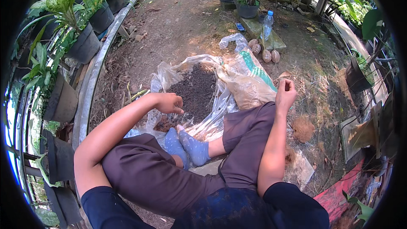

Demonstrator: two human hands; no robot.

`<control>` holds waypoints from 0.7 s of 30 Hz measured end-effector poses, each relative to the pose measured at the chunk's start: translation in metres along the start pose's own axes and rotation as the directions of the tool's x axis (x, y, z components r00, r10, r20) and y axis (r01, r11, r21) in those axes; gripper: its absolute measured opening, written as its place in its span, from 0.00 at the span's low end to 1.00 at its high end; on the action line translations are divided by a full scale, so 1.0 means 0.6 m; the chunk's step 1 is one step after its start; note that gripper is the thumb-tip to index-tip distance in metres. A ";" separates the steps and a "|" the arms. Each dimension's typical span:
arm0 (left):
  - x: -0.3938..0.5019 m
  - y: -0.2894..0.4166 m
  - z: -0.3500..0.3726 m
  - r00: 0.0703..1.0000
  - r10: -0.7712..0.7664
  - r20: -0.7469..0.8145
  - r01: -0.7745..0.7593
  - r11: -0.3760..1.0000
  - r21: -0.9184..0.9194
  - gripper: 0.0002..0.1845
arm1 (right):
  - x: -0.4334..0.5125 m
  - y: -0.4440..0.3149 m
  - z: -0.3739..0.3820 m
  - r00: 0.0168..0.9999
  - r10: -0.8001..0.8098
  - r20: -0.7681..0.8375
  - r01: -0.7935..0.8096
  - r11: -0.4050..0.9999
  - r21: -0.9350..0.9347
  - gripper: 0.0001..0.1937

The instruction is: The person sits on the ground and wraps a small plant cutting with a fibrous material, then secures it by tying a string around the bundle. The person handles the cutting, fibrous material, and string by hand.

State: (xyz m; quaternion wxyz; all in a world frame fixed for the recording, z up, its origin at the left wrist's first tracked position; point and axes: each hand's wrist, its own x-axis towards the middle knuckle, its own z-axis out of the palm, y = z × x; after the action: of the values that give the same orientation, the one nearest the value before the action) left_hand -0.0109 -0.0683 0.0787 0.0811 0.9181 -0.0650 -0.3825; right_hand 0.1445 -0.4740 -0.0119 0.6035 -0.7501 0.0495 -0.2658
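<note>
My left hand [170, 103] hovers over the near left edge of a clear plastic sheet [219, 105], its fingers curled, thumb apart and nothing seen in it. Dark crumbly soil [194, 92] lies heaped on the sheet. To the right, my right hand [286, 93] is raised beside a woven sack [251, 89], thumb and fingertips pinched together. A thin pale string [265, 91] crosses the sack up to this hand; its end in the fingers is too fine to see. Several string-wrapped balls [266, 56] lie beyond the sack. A brown fibre clump [303, 129] is on the ground below my right hand.
A water bottle [267, 25] stands on a stone slab [276, 42] beyond the sack. Potted plants [84, 44] line a rail [95, 79] on the left; more pots [247, 9] stand ahead and at right. Loose string [313, 86] and a red board [340, 190] lie at right.
</note>
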 end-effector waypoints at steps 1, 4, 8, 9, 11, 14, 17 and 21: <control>-0.009 -0.002 0.004 0.998 -0.032 0.053 0.030 0.998 0.052 0.33 | -0.006 0.020 0.011 1.000 -0.014 0.002 0.014 0.996 -0.087 0.09; -0.046 0.024 0.007 0.991 -0.105 0.084 0.099 0.993 0.070 0.33 | -0.024 0.078 0.028 0.990 -0.042 0.134 0.066 0.982 -0.178 0.11; -0.109 0.066 0.028 0.997 -0.040 -0.061 0.045 0.995 0.087 0.31 | -0.034 0.037 0.032 0.950 -0.088 0.298 0.124 0.987 -0.104 0.11; -0.120 0.073 0.032 0.996 -0.039 -0.076 0.044 0.996 0.071 0.30 | -0.030 0.038 0.023 0.944 -0.134 0.303 0.166 0.983 -0.081 0.10; -0.160 0.090 0.045 0.994 -0.048 -0.095 0.052 0.998 0.035 0.29 | -0.034 0.040 0.013 0.933 -0.195 0.303 0.220 0.974 -0.049 0.10; -0.224 0.112 0.043 0.984 -0.132 -0.116 0.140 0.989 0.056 0.28 | -0.020 0.038 -0.008 0.955 -0.215 0.205 0.237 0.967 -0.093 0.09; -0.249 0.103 0.050 0.964 -0.199 -0.175 0.206 0.978 0.018 0.26 | -0.003 0.036 -0.019 0.969 -0.238 0.059 0.243 0.966 -0.093 0.08; -0.222 0.126 0.051 0.944 -0.122 -0.306 0.105 0.992 -0.070 0.25 | -0.003 0.018 -0.023 0.971 -0.238 -0.017 0.236 0.968 -0.087 0.08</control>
State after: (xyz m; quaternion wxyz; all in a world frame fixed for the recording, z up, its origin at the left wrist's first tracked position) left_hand -0.1299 -0.1210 0.1645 0.0923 0.9664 0.0115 -0.2396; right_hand 0.1392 -0.4883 -0.0210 0.5344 -0.7719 -0.0209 -0.3438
